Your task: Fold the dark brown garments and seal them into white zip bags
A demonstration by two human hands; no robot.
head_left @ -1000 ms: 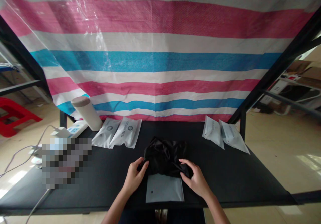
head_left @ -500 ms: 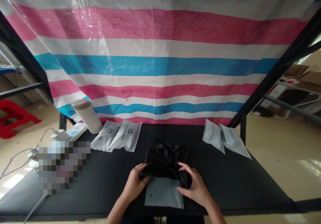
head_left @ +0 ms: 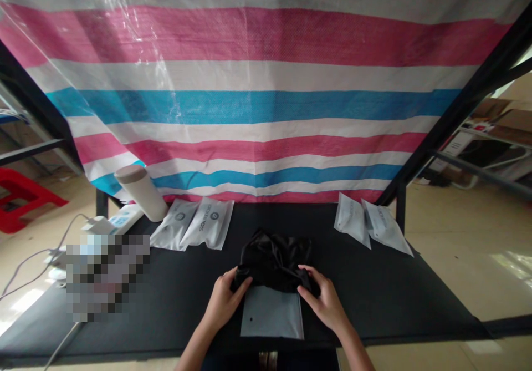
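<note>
A bunched piece of shiny black fabric (head_left: 274, 260) lies on the black table in front of me. My left hand (head_left: 225, 299) grips its near left edge, thumb on top and fingers folded behind. At the near right edge, my right hand (head_left: 324, 299) pinches the cloth in the same way. Beneath the fabric's near side lies a flat frosted plastic bag (head_left: 272, 315) with a small dark hole at its lower left. The cloth covers the bag's far part.
Printed frosted pouches (head_left: 210, 222) lie at the back left, beside a white bottle (head_left: 141, 193) and a power strip (head_left: 127, 218). More pouches (head_left: 386, 227) rest at the back right. A striped sheet (head_left: 249, 105) hangs behind the table (head_left: 394, 299). A blurred patch hides something at left.
My right hand has shifted its hold and now has its thumb on the fabric's near right edge. The cloth's right side, which hung over the bag, is drawn up straighter.
</note>
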